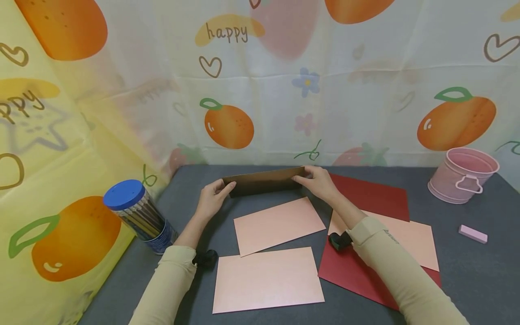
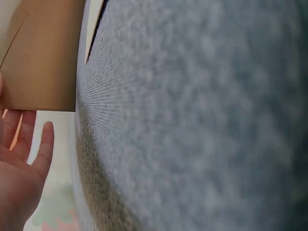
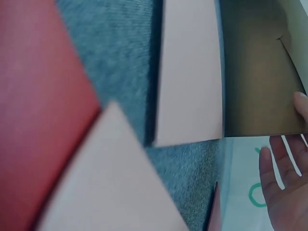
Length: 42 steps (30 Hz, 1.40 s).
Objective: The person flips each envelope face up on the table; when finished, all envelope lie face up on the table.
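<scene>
A brown, flat rectangular piece of card or an envelope point(image 1: 264, 183) stands on its long edge near the back of the table, facing me. My left hand point(image 1: 209, 201) pinches its left end, thumb in front and fingers behind. At the opposite end, my right hand point(image 1: 319, 182) grips it the same way. A thin slanting line shows on the brown face point(image 3: 257, 82) in the right wrist view. Two pale pink rectangles lie flat nearer to me: a tilted one point(image 1: 279, 225) just below the brown piece and a straighter one point(image 1: 268, 282) in front.
Under my right forearm lie dark red sheets point(image 1: 373, 196) and another pale pink rectangle point(image 1: 418, 241). A blue-lidded tub of pencils point(image 1: 140, 214) stands at left. On the right are a pink bucket point(image 1: 457, 183) and a small pink block point(image 1: 473, 234). A printed curtain point(image 1: 268, 90) hangs behind.
</scene>
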Available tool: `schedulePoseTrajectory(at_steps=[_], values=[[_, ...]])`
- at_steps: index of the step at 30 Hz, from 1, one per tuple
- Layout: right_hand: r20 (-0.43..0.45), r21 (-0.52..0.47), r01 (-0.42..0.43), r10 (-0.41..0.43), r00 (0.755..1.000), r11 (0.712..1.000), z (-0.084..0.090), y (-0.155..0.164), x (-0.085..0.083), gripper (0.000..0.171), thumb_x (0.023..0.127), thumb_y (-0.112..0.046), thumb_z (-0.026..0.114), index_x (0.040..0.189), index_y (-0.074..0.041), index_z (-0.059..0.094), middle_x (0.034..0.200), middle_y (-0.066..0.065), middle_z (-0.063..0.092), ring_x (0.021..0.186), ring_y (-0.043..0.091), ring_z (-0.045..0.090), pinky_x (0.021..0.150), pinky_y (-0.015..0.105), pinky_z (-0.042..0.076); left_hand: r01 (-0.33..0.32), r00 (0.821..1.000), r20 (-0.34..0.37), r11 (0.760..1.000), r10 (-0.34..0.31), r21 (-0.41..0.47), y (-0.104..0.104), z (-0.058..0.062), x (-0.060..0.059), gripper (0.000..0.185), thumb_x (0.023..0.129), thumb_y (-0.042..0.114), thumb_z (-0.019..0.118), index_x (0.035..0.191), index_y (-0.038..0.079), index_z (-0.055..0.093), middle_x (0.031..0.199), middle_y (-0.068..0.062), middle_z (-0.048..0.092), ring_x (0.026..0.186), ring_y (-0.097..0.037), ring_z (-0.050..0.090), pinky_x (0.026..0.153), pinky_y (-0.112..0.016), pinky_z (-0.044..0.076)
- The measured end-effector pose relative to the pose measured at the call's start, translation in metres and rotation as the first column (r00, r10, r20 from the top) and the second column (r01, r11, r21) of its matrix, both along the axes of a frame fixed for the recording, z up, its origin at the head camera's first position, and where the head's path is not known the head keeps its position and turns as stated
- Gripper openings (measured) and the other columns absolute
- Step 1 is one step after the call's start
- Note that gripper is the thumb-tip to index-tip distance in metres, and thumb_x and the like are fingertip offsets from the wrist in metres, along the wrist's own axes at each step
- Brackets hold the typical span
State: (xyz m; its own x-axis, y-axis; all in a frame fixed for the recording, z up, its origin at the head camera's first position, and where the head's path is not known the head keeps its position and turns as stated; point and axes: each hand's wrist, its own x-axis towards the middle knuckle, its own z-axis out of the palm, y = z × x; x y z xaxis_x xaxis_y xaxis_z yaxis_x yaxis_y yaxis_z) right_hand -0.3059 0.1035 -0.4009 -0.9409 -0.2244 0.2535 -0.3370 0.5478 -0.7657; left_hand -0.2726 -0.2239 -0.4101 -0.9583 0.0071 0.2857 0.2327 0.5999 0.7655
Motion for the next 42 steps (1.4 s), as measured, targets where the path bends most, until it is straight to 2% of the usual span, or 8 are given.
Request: schedulePoseTrajectory(at_steps=[5, 10, 14, 16, 25, 30, 34, 42], values=[[0.013, 0.031, 0.021, -0.021, 1.0, 0.999, -0.002, 0.0, -0.003, 0.021, 0.092, -0.029, 0.07, 0.098, -0.009, 0.068, 0.1, 0.009, 0.068, 0.096, 0.026, 0.06, 0.075, 0.038, 0.047, -0.005, 0.999, 0.053, 1.0, 0.005, 0.0, 0.001, -0.001, -0.001, 0.041, 0.096, 0.038, 0.061, 0.073, 0.008, 0.048, 0.059, 0.001, 0.035, 0.058, -0.017, 0.034, 0.056, -0.03, 0.029], [0.059, 0.057, -0.001, -0.003, 0.998, 0.998, -0.005, 0.001, -0.004, 0.026, 0.093, -0.029, 0.067, 0.111, -0.01, 0.07, 0.107, 0.011, 0.068, 0.104, 0.029, 0.059, 0.082, 0.044, 0.048, 0.003, 0.994, 0.111, 1.0, -0.003, -0.003, 0.001, -0.002, -0.001, 0.034, 0.098, 0.032, 0.061, 0.08, 0.004, 0.055, 0.065, -0.004, 0.046, 0.065, -0.021, 0.042, 0.06, -0.032, 0.034], [0.093, 0.084, -0.03, 0.022, 0.995, 0.996, -0.007, 0.003, -0.005, 0.023, 0.095, -0.028, 0.065, 0.107, -0.008, 0.07, 0.106, 0.011, 0.069, 0.106, 0.031, 0.06, 0.085, 0.046, 0.048, 0.017, 0.987, 0.159, 1.0, -0.014, -0.021, 0.0, -0.003, -0.001, 0.025, 0.099, 0.027, 0.06, 0.097, 0.002, 0.066, 0.088, -0.012, 0.066, 0.082, -0.024, 0.057, 0.071, -0.035, 0.043], [0.107, 0.109, -0.04, 0.029, 0.994, 0.993, -0.009, 0.004, -0.006, 0.021, 0.095, -0.026, 0.065, 0.102, -0.007, 0.07, 0.105, 0.011, 0.069, 0.106, 0.032, 0.06, 0.085, 0.046, 0.049, 0.027, 0.983, 0.185, 0.999, -0.019, -0.038, -0.001, -0.004, -0.001, 0.023, 0.099, 0.024, 0.06, 0.107, 0.003, 0.068, 0.101, -0.013, 0.07, 0.094, -0.026, 0.061, 0.078, -0.038, 0.046], [0.138, 0.149, -0.045, 0.025, 0.99, 0.988, -0.012, 0.004, -0.008, 0.02, 0.094, -0.022, 0.065, 0.102, -0.005, 0.07, 0.108, 0.014, 0.07, 0.106, 0.034, 0.062, 0.085, 0.046, 0.05, 0.043, 0.983, 0.181, 0.997, -0.031, -0.062, -0.001, -0.005, -0.001, 0.016, 0.098, 0.012, 0.059, 0.106, 0.0, 0.065, 0.105, -0.016, 0.068, 0.106, -0.033, 0.061, 0.088, -0.046, 0.047], [0.152, 0.136, -0.019, -0.002, 0.988, 0.99, -0.013, 0.001, -0.006, 0.02, 0.093, -0.024, 0.067, 0.098, -0.004, 0.067, 0.099, 0.012, 0.069, 0.094, 0.03, 0.061, 0.076, 0.039, 0.048, 0.022, 0.982, 0.187, 0.998, -0.012, -0.055, -0.002, -0.006, -0.002, 0.021, 0.098, 0.011, 0.058, 0.115, 0.0, 0.063, 0.113, -0.019, 0.066, 0.112, -0.035, 0.059, 0.093, -0.047, 0.046], [0.189, 0.087, 0.0, -0.017, 0.982, 0.996, -0.012, -0.002, -0.005, 0.024, 0.093, -0.023, 0.068, 0.104, -0.001, 0.065, 0.097, 0.011, 0.068, 0.084, 0.024, 0.064, 0.073, 0.035, 0.049, -0.014, 0.983, 0.182, 0.999, 0.02, -0.032, -0.001, -0.005, -0.003, 0.03, 0.098, 0.01, 0.058, 0.125, -0.004, 0.059, 0.116, -0.023, 0.064, 0.115, -0.037, 0.057, 0.094, -0.047, 0.046], [0.242, 0.036, 0.034, -0.042, 0.969, 0.999, -0.012, -0.005, -0.004, 0.043, 0.091, -0.023, 0.069, 0.125, 0.0, 0.06, 0.103, 0.013, 0.071, 0.082, 0.023, 0.068, 0.085, 0.042, 0.051, -0.099, 0.97, 0.23, 0.991, 0.077, 0.085, 0.003, -0.003, -0.003, 0.04, 0.095, 0.008, 0.063, 0.134, -0.001, 0.056, 0.113, -0.021, 0.063, 0.106, -0.034, 0.064, 0.087, -0.038, 0.053]])
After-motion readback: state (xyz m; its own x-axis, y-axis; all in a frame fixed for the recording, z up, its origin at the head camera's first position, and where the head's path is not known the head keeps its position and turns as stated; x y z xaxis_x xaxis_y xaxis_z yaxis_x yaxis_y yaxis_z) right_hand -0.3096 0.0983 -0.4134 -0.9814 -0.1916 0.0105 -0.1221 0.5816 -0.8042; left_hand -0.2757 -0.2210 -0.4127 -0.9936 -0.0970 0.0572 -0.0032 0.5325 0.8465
